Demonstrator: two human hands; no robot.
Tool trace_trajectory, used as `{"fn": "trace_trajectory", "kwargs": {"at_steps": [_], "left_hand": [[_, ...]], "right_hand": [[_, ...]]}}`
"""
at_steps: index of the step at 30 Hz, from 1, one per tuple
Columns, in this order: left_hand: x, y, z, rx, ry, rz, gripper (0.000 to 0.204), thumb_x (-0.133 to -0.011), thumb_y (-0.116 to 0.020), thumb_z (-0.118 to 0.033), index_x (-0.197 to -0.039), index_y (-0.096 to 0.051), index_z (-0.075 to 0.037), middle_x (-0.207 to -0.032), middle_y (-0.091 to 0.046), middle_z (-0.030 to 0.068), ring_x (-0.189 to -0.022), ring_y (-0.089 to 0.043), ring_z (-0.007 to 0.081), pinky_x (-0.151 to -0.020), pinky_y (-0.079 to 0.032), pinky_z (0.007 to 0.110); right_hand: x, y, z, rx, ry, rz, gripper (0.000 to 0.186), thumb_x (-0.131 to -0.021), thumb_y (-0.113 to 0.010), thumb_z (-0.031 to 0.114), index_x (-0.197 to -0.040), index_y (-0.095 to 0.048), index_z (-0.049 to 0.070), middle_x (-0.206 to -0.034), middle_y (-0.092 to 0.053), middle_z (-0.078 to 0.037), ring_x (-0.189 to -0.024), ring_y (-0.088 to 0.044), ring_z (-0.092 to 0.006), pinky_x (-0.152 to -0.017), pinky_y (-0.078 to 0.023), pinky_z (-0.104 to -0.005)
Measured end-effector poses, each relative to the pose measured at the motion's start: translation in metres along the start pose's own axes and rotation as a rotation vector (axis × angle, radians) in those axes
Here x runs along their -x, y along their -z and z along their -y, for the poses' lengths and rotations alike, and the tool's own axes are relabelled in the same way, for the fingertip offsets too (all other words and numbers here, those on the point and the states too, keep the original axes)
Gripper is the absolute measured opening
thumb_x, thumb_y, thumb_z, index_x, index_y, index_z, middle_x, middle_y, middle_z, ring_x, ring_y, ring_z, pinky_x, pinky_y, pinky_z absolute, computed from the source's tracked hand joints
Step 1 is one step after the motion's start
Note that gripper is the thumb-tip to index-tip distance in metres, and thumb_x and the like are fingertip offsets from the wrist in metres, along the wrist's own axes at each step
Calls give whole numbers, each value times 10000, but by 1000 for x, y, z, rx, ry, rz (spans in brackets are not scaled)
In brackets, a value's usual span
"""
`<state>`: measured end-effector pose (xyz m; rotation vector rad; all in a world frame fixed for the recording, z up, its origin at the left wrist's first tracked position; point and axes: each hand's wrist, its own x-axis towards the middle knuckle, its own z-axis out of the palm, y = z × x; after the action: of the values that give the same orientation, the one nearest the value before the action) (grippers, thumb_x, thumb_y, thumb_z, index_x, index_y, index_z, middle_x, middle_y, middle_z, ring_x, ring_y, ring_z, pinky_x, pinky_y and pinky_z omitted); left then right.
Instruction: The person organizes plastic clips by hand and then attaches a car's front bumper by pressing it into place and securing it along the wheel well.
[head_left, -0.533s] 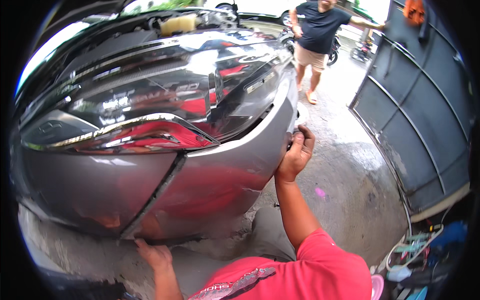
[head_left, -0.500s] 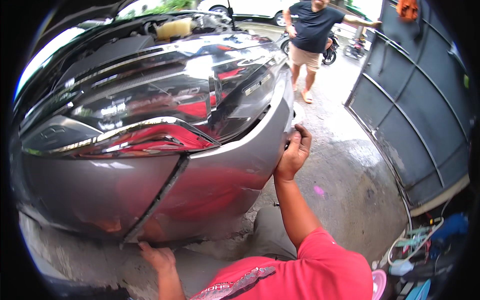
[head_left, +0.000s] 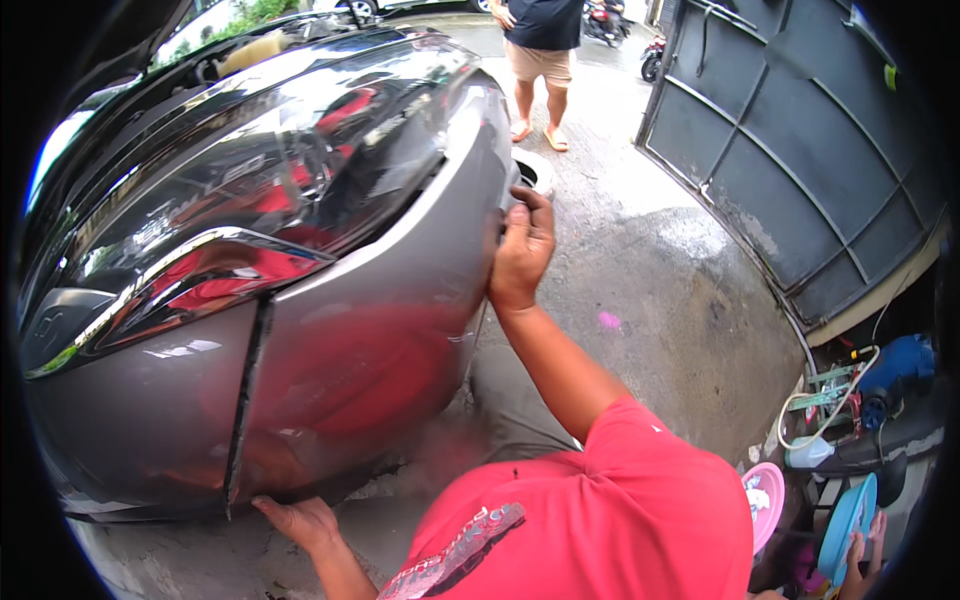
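A grey car bumper fills the left side of the head view, below a glossy headlight with a chrome strip. A dark slanting gap runs between the bumper's corner section and the panel to its left. My right hand grips the bumper's right edge, fingers curled at its upper end. Down at the lower edge, near the foot of the gap, my left hand holds the bumper from beneath, thumb outward. Most of its fingers are hidden.
The car's hood is raised over the engine bay. Ahead stands a person in shorts and sandals, beyond a white round object. A grey metal gate stands right. Pink and blue basins lie lower right, near another person's hands.
My view has swung right and down, shifting the car leftward in the picture. Both hands stay at the bumper's edges. The standing person's outstretched arm no longer shows.
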<state>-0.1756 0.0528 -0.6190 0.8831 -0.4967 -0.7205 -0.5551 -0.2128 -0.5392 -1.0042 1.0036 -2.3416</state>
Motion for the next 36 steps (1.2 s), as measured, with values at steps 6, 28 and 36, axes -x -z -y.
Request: {"fn": "trace_trajectory", "kwargs": {"at_steps": [6, 28, 36], "left_hand": [[-3, -29, -7, 21, -70, 8, 1013, -877, -751, -687, -1628, -364, -130, -1692, -352, 92, -1554, -346, 291, -1308, -274, 483], [-14, -40, -14, -23, -98, 64, 1167, -747, -806, -752, -1628, -370, -125, -1680, -365, 106, -1562, -341, 322, -1329, -254, 540], [-7, -41, -21, 7, -57, 57, 1161, -748, -787, -777, -1633, -367, -154, -1672, -375, 74, -1564, -334, 309, -1314, -264, 551]], "right_hand": [[-10, -4, 10, 107, 129, 64, 224, -1078, -499, 28, -1217, -674, 26, -1076, -646, -11, -893, -527, -88, -852, -464, -248], [-111, -11, -20, -915, -2, 303, 175, -1079, -465, 151, -982, -597, 90, -615, -302, 35, -530, -283, -121, -556, -324, -325], [-104, -24, -2, -970, -361, 145, 135, -1003, -520, 150, -874, -548, 118, -626, -263, 37, -548, -293, -137, -552, -304, -323]]}}
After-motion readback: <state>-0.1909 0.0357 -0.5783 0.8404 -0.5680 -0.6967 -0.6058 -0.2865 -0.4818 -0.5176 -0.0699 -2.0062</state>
